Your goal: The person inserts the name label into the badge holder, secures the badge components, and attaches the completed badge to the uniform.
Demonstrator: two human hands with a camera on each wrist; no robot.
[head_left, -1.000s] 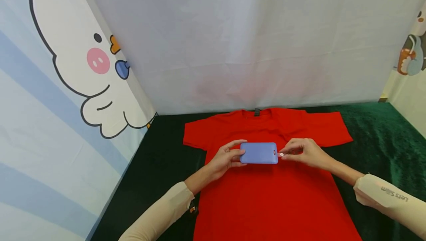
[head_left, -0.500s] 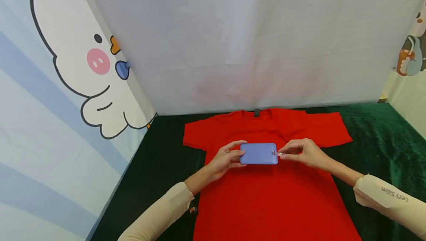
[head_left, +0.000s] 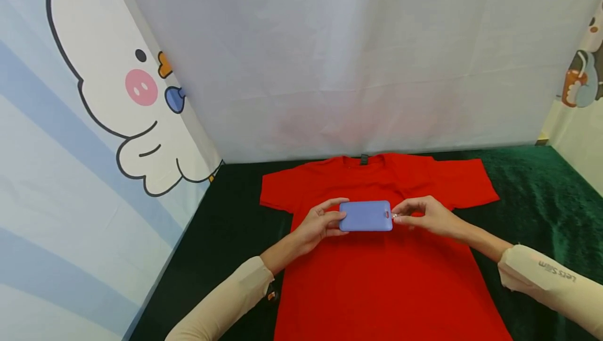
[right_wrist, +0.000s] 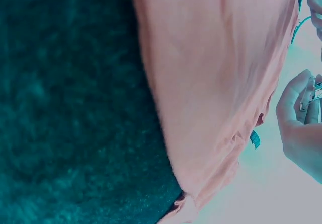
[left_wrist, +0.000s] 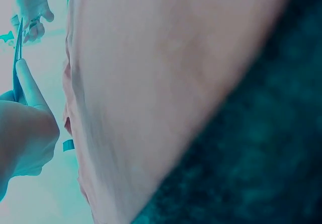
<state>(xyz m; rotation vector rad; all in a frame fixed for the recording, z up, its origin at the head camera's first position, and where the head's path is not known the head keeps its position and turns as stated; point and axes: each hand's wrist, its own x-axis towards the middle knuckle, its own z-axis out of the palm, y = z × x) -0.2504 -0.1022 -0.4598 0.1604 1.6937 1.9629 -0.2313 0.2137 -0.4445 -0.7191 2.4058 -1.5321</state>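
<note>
A blue badge holder [head_left: 365, 216] with a small slot at its right end is held level above a red T-shirt [head_left: 391, 283]. My left hand [head_left: 316, 228] grips its left end, thumb on the face and fingers behind. At the slot end, my right hand [head_left: 430, 217] pinches a small badge clip with a snap strap [head_left: 394, 216], mostly covered by the fingers. In the left wrist view the badge holder [left_wrist: 18, 85] appears edge-on. The right wrist view shows metal parts of the clip [right_wrist: 311, 95] among the fingers. Whether the strap passes through the slot, I cannot tell.
The T-shirt lies spread on a dark green cloth [head_left: 532, 189], its collar toward the back. A white curtain [head_left: 377, 58] hangs behind the table. A patterned wall panel [head_left: 94, 173] stands at the left, and another [head_left: 581, 136] at the right.
My right hand has shifted slightly left, bringing the clip's snap closer to the slotted end. Less of the strap shows between fingers and holder. My left hand keeps its grip.
</note>
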